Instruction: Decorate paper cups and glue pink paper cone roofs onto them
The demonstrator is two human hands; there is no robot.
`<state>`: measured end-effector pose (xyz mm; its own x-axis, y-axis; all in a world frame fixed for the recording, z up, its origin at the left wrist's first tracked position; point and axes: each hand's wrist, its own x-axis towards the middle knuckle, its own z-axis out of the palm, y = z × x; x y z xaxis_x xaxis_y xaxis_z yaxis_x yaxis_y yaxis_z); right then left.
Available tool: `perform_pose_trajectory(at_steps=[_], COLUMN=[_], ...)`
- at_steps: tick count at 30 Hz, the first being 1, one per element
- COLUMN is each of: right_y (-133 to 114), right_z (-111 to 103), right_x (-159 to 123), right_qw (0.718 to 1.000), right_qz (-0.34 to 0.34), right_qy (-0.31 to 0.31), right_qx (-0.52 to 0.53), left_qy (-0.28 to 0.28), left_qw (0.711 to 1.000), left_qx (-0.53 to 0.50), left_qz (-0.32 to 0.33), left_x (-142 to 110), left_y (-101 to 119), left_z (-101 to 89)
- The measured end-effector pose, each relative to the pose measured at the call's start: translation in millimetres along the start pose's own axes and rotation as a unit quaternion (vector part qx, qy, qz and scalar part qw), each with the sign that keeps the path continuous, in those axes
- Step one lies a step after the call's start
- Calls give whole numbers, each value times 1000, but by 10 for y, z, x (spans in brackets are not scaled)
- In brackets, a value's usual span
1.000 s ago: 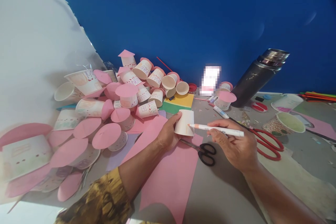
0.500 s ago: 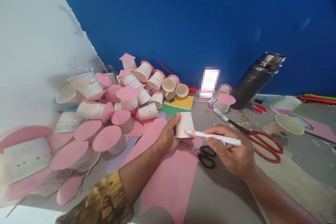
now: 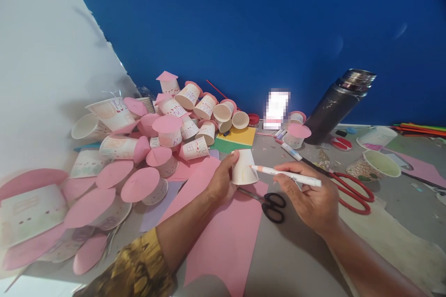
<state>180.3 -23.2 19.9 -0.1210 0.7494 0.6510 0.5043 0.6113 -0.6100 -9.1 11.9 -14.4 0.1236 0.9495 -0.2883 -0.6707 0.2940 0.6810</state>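
Note:
My left hand (image 3: 220, 181) grips a small white paper cup (image 3: 244, 168), upside down and slightly tilted, above a pink paper sheet (image 3: 226, 232). My right hand (image 3: 310, 197) holds a white marker (image 3: 287, 174) with a pale orange tip; the tip touches the cup's side. Black-handled scissors (image 3: 270, 204) lie on the pink sheet just below the cup, between my two hands.
A heap of decorated cups with pink paper cone lids (image 3: 163, 125) fills the left. Red-handled scissors (image 3: 351, 188), a dark steel flask (image 3: 336, 104), two paper cups (image 3: 378, 164), markers (image 3: 291, 151) and coloured pencils (image 3: 421, 128) lie to the right. A blue wall stands behind.
The marker tip dipped lower on the cup, then came back up and right. The cup has tilted slightly. Both hands stay in about the same place.

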Motion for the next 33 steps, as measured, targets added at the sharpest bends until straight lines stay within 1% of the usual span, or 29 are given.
perform_pose_trajectory(at_steps=[3,5,8,11,15,17,20,23,26,29,33], right_y=[11,-8,-59,-92,-102,-104,-105,-95,-83,-89,-115], right_z=[-5,-5,2,16,37,43,40,25,10,4,12], right_x=[-9,-7,0,-1,-3,0,6,9,13,14,4], right_qw=[1000,1000,998,997,996,996,998,999,999,999,999], right_qz=[12,-9,-51,-65,-76,-76,-56,-31,-15,-21,-52], right_qy=[13,5,-20,-36,-40,-39,-35,-14,11,13,-14], right_qx=[-2,5,14,19,23,21,10,-8,-28,-29,-1], left_qy=[10,13,0,-14,-22,-22,-24,-23,-18,-10,-17], left_qw=[1000,1000,1000,1000,999,999,998,998,999,999,999], left_qx=[-10,-13,0,17,40,45,42,27,16,8,11], left_qz=[-10,-12,-26,-9,7,10,27,44,37,31,31], left_x=[-17,-22,-21,-15,-14,-19,-26,-28,-27,-28,-32], left_y=[22,29,23,2,-18,-19,-17,-14,-5,2,-4], left_z=[18,28,31,17,-4,-7,-1,9,17,20,16])
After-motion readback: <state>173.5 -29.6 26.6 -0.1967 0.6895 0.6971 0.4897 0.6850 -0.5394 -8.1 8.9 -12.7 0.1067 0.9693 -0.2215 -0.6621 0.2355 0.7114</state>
